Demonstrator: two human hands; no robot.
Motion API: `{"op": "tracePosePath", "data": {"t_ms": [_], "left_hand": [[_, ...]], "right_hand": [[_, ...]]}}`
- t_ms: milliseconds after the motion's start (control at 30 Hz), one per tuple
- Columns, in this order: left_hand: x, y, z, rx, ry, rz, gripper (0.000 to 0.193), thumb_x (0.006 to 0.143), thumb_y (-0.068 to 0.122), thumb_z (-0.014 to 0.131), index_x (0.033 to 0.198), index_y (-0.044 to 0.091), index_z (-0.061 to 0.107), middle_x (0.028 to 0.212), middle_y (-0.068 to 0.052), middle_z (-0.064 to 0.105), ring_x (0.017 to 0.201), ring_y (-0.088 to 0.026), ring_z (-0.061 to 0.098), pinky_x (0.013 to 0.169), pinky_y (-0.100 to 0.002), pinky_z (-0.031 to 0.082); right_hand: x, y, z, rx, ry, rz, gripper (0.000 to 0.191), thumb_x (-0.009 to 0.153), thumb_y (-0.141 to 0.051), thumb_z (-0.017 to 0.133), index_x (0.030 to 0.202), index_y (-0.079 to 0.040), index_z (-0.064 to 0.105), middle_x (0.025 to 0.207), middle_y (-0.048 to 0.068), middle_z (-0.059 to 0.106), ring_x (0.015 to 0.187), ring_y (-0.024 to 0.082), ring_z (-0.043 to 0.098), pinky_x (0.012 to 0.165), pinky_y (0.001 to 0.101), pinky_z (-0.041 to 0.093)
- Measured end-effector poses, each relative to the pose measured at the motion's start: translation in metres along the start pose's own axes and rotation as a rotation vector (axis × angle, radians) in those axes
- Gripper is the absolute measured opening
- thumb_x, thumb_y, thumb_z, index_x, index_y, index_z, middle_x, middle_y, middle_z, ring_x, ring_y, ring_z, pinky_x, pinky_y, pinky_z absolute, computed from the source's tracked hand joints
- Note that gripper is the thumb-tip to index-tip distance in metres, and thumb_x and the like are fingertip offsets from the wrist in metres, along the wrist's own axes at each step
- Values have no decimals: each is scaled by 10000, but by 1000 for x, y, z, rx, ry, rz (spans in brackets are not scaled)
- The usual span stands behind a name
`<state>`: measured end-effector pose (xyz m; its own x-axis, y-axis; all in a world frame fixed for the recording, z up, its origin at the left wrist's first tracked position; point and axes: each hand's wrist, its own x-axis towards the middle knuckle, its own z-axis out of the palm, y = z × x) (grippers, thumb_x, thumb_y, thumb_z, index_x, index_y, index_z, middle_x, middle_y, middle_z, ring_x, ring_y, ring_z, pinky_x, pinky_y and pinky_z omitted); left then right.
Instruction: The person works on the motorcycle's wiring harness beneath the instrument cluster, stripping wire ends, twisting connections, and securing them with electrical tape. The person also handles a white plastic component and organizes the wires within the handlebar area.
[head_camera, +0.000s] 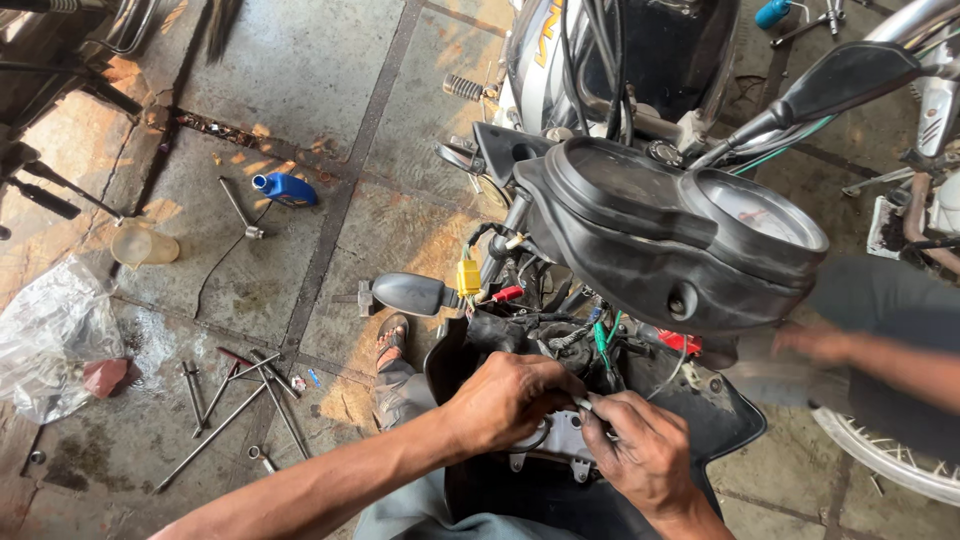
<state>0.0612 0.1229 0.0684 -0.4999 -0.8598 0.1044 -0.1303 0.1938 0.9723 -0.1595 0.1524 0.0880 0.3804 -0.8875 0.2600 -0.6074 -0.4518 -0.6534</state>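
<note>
I look down at the front of a motorcycle with its headlight cover off. My left hand (510, 398) and my right hand (645, 455) meet just below the black instrument cluster (680, 235), fingers pinched together on a thin white wire (583, 403). Behind them hangs a tangle of wiring (560, 330) with a yellow connector (468, 276), a red connector (506, 294) and green wires (603, 342). A black panel (700, 420) lies under my hands. Another person's hand (815, 343) reaches in from the right, blurred.
Stone-slab floor at left holds long metal rods and tools (235, 395), a blue oil bottle (285, 188), a clear plastic cup (143, 246) and a crumpled plastic bag (55, 335). A sandalled foot (392, 342) stands by the black mirror (412, 293). Front wheel rim (890, 465) at right.
</note>
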Motion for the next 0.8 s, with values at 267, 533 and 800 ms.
{"op": "tracePosePath", "data": {"t_ms": [267,533,800], "left_hand": [[1,-10,0,29,-3,-143,200,860,27,727,1056,58,712,951,-128,756,896,-331,737,751,-415,583],[-7,-6,0,-51,16,-203,194,811,38,744,1001,58,712,938,-114,760,894,-290,769,766,-375,608],[-1,6,8,163,-45,-39,216,779,91,784,994,111,783,948,-83,754,892,-306,720,738,-394,584]], "right_hand": [[13,-1,4,-38,-141,163,237,761,-53,785,985,-12,720,881,113,733,725,256,735,624,331,578],[12,-21,-1,71,-114,365,231,822,-90,745,1041,-16,743,982,114,772,851,250,771,732,318,589],[0,-8,-11,135,-233,555,219,744,-94,791,945,-8,777,822,97,782,691,194,769,594,311,570]]}}
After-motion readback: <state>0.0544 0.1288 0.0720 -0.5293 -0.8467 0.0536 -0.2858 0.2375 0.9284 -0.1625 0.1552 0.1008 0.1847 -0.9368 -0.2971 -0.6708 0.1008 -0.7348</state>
